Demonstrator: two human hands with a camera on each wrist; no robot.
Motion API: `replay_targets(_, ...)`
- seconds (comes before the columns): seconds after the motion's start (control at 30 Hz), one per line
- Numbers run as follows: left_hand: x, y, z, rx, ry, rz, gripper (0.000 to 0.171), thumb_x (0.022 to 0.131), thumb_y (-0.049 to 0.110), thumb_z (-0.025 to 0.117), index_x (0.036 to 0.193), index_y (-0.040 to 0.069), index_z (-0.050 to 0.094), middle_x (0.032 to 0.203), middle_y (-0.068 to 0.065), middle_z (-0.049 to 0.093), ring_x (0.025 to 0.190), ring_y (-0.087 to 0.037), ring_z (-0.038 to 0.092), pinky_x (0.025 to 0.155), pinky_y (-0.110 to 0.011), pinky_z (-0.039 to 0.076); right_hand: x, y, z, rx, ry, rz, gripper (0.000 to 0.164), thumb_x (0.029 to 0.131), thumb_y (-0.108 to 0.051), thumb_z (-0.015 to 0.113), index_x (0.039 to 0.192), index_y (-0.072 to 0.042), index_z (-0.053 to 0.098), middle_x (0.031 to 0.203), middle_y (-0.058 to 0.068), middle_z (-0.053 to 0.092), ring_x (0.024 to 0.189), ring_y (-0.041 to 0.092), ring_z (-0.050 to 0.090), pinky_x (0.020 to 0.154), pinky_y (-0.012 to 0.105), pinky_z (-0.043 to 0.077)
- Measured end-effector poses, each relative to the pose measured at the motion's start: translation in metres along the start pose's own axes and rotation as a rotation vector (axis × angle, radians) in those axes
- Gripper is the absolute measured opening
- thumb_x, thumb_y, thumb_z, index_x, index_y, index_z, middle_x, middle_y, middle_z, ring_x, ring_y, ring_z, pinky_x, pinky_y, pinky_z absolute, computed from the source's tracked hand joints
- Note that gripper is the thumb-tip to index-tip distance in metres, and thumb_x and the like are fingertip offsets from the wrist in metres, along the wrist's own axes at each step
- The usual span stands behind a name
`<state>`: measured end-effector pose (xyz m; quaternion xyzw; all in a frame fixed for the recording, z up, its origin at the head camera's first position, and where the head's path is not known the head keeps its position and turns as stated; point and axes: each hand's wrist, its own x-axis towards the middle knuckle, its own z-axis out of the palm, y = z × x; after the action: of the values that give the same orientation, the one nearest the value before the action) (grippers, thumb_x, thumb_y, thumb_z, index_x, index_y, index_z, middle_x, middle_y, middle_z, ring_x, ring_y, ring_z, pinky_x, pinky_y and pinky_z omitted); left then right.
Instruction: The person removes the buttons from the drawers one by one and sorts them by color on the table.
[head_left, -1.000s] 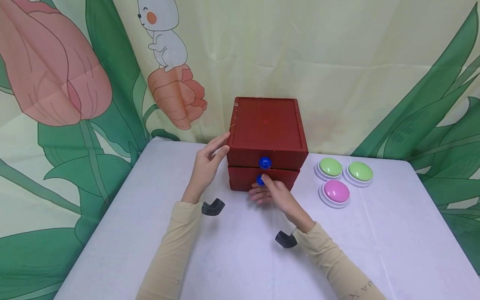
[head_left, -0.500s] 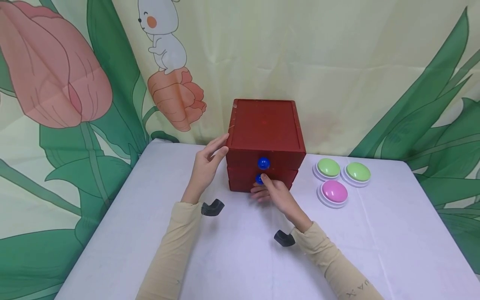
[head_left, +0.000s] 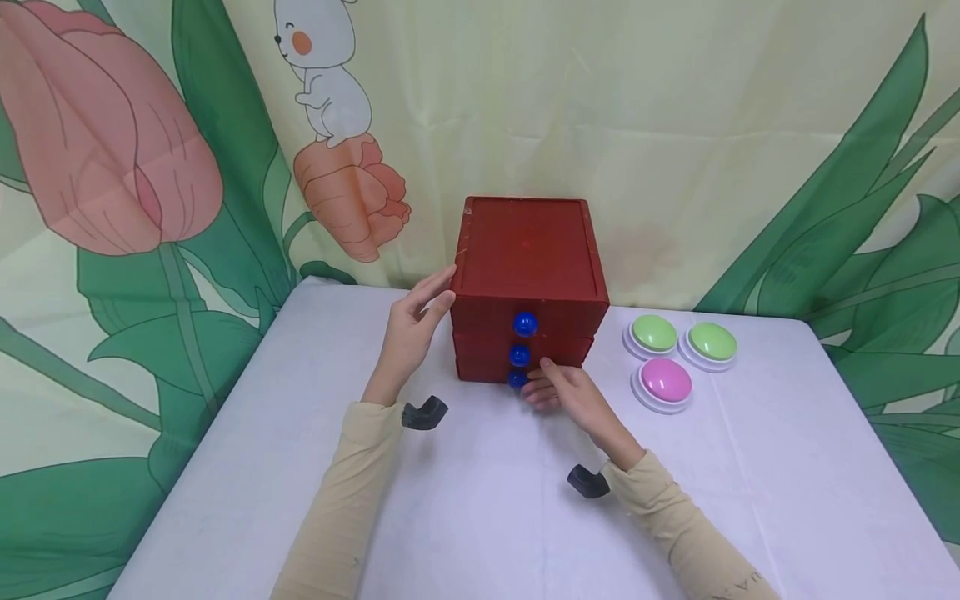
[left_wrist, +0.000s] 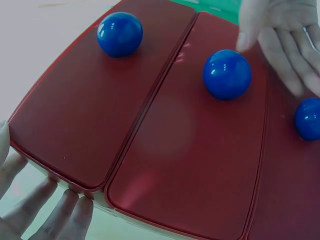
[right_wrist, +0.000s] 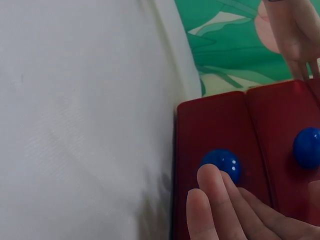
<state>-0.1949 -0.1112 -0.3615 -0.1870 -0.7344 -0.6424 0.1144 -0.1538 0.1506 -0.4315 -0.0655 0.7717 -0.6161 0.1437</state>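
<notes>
A dark red box of three drawers stands at the back of the table, a blue knob on each front. The top knob, middle knob and bottom knob line up one above another. All the drawer fronts look pushed in. My left hand rests with extended fingers against the box's left side; its fingers also show along the edge in the left wrist view. Beside the lower knobs is my right hand, fingers relaxed and slightly bent, holding nothing. In the right wrist view its fingertips partly cover a blue knob.
Right of the box stand two green push lights and a pink one, on white bases. A white cloth covers the table. Behind hangs a printed curtain. A black wrist mount sticks out by each wrist.
My right hand has come off the middle knob and moved right, uncovering the two lower knobs. The middle drawer seems slightly further in than a second ago. The left hand stays at the box's side.
</notes>
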Motion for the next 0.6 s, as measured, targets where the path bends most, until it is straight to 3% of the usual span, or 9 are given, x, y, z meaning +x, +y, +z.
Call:
replay_targets(0.23, 0.001, -0.004, 0.000, 0.001, 0.001, -0.013, 0.044, 0.100, 0.014, 0.059, 0.144, 0.013, 0.054, 0.148, -0.003, 0.051, 0.135, -0.019, 0.050, 0.108, -0.042, 0.045, 0.005, 0.009, -0.002, 0.032, -0.013, 0.023, 0.055, 0.108, -0.034, 0.039, 0.120, 0.016, 0.058, 0.108, 0.033, 0.068, 0.091, 0.039, 0.072, 0.082, 0.044, 0.060)
replay_targets(0.5, -0.004, 0.027, 0.002, 0.010, -0.013, -0.032, 0.045, 0.100, 0.009, 0.058, 0.143, 0.000, 0.051, 0.148, -0.015, 0.050, 0.135, -0.027, 0.050, 0.108, -0.044, 0.045, 0.012, 0.013, 0.005, 0.049, -0.029, 0.041, 0.057, 0.107, -0.037, 0.043, 0.115, 0.017, 0.059, 0.104, 0.031, 0.069, 0.087, 0.035, 0.073, 0.081, 0.042, 0.060)
replay_targets(0.6, -0.003, 0.022, 0.001, 0.003, -0.010, -0.039, 0.045, 0.100, 0.007, 0.058, 0.144, 0.002, 0.051, 0.148, -0.014, 0.050, 0.135, -0.026, 0.050, 0.108, -0.044, 0.045, 0.013, 0.013, 0.007, 0.040, -0.031, 0.058, 0.057, 0.107, -0.037, 0.043, 0.112, 0.017, 0.062, 0.102, 0.029, 0.071, 0.086, 0.035, 0.074, 0.080, 0.041, 0.060)
